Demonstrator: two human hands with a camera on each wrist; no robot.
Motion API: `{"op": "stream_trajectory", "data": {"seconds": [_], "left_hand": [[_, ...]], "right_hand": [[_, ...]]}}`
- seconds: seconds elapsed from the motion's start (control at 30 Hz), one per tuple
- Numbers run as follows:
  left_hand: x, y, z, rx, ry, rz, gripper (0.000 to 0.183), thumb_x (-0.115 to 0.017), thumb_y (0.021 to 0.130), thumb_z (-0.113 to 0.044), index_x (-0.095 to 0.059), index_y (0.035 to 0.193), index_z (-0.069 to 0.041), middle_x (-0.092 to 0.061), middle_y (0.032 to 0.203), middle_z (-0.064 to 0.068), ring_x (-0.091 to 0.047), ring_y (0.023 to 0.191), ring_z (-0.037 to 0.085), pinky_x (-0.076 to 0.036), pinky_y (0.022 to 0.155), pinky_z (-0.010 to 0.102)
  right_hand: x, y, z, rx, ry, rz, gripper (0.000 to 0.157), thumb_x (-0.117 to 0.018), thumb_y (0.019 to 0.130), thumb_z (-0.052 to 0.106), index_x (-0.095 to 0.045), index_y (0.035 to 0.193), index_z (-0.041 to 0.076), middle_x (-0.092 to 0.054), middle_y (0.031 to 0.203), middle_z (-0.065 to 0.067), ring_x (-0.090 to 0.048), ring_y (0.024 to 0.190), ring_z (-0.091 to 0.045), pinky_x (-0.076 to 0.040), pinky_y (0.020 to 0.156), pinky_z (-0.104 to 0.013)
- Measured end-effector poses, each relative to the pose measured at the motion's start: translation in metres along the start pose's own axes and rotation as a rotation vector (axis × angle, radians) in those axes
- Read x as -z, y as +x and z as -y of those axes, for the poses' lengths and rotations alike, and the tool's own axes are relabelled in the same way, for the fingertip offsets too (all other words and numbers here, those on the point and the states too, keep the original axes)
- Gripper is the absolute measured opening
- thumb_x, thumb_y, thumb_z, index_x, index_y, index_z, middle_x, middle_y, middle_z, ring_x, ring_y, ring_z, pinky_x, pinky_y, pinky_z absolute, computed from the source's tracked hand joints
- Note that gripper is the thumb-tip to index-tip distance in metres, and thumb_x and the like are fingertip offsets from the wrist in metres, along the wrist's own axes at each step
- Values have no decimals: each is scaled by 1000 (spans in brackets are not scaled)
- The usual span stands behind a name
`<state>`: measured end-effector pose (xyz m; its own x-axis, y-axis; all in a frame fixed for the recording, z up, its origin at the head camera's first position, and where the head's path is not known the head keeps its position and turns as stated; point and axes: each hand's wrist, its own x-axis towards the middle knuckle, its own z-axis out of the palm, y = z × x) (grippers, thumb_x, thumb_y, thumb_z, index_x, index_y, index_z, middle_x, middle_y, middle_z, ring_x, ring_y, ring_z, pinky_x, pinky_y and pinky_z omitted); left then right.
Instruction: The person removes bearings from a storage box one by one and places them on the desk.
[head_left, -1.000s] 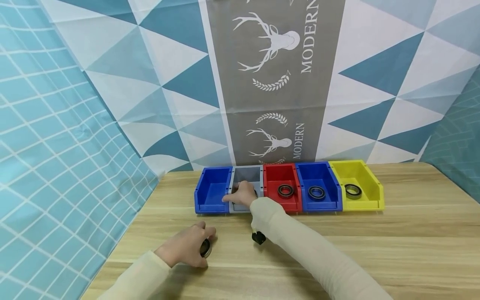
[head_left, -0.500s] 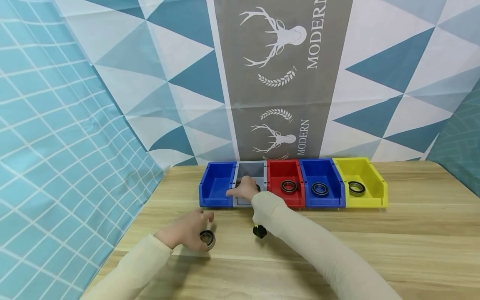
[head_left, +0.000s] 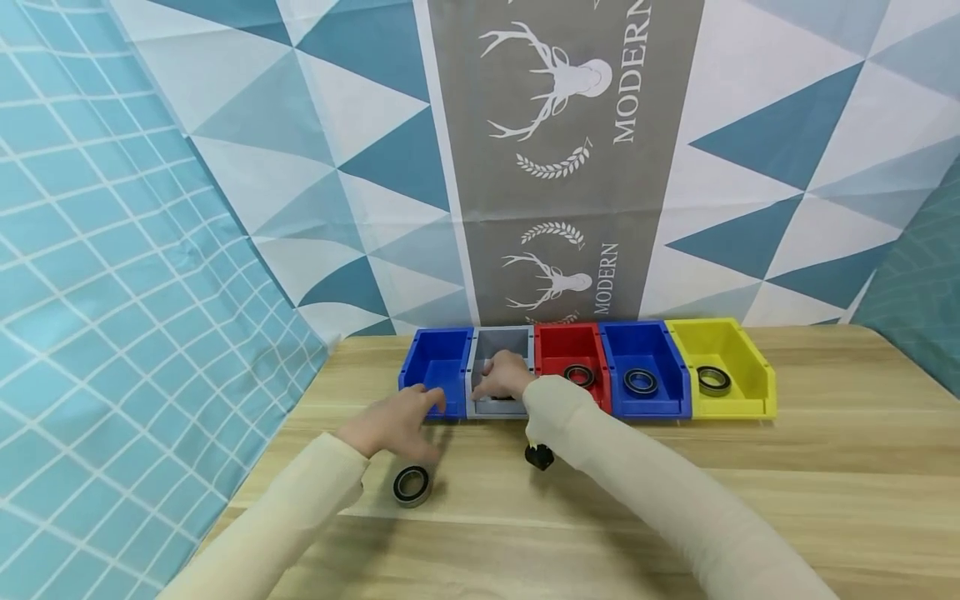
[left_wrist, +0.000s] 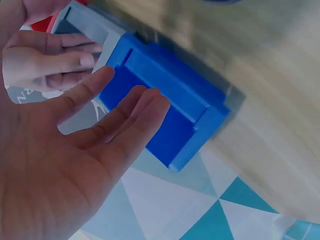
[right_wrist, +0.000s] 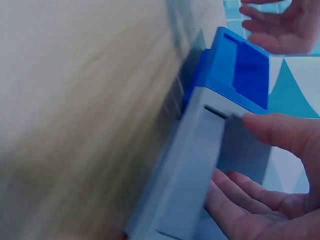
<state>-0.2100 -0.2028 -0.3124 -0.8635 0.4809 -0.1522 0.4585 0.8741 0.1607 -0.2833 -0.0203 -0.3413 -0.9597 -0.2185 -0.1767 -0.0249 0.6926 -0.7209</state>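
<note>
My left hand (head_left: 397,425) hovers over the table in front of the left blue bin (head_left: 437,375), fingers spread and nothing in them. A black-rimmed ball bearing (head_left: 412,485) lies on the wood just below that hand, apart from it. My right hand (head_left: 506,375) reaches into the grey bin (head_left: 502,337). In the right wrist view the fingers (right_wrist: 250,200) dip loosely behind the bin's front wall, with the thumb apart from them. A dark edge shows under this hand in the head view, mostly hidden.
To the right, the red bin (head_left: 567,340), a second blue bin (head_left: 636,340) and the yellow bin (head_left: 708,337) each hold one bearing. A small black device (head_left: 539,456) hangs at my right wrist. Patterned cloth (head_left: 570,183) stands behind the bins.
My left hand has let go of the bearing and moved forward toward the left blue bin; the bearing stays on the table. My right hand remains in the grey bin, its fingers shifted slightly.
</note>
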Motion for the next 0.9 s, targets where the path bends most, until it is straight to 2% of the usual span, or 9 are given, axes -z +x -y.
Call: {"op": "stream_trajectory", "data": {"seconds": [0.2, 0.43, 0.5, 0.73, 0.9], "left_hand": [[15, 24, 0, 2, 32, -51, 48, -76, 70, -30, -57, 107, -6, -64, 97, 13, -53, 83, 20, -50, 72, 36], [17, 50, 10, 153, -65, -18, 49, -71, 79, -38, -56, 114, -6, -64, 93, 8, -56, 79, 18, -52, 77, 35], [17, 54, 11, 190, -99, -19, 51, -69, 80, -41, -56, 116, -7, -63, 97, 8, -56, 82, 19, -52, 79, 36], [22, 71, 0, 277, -190, -38, 60, -65, 85, -45, -51, 124, -2, -62, 117, 15, -59, 98, 25, -51, 90, 42], [23, 81, -1, 325, -257, -51, 61, -65, 85, -42, -48, 127, 0, -60, 121, 17, -57, 100, 26, -51, 91, 42]], "right_hand": [[14, -4, 7, 47, -67, -7, 34, -78, 76, 13, -69, 107, 3, -64, 121, -12, -59, 107, -26, -55, 87, -40], [20, -3, 7, 50, -116, -5, 34, -78, 75, 11, -68, 106, 3, -65, 117, -11, -60, 101, -24, -56, 85, -39], [19, -2, 6, 48, -120, 1, 36, -79, 75, 12, -67, 108, 2, -65, 117, -11, -60, 99, -23, -56, 84, -39], [19, 1, 2, 58, -152, 2, 48, -80, 74, 13, -63, 117, 0, -64, 120, -14, -60, 101, -25, -55, 87, -40], [22, 2, 5, 78, -162, 1, 49, -81, 73, 12, -63, 116, -1, -64, 117, -15, -60, 98, -25, -55, 86, -39]]}}
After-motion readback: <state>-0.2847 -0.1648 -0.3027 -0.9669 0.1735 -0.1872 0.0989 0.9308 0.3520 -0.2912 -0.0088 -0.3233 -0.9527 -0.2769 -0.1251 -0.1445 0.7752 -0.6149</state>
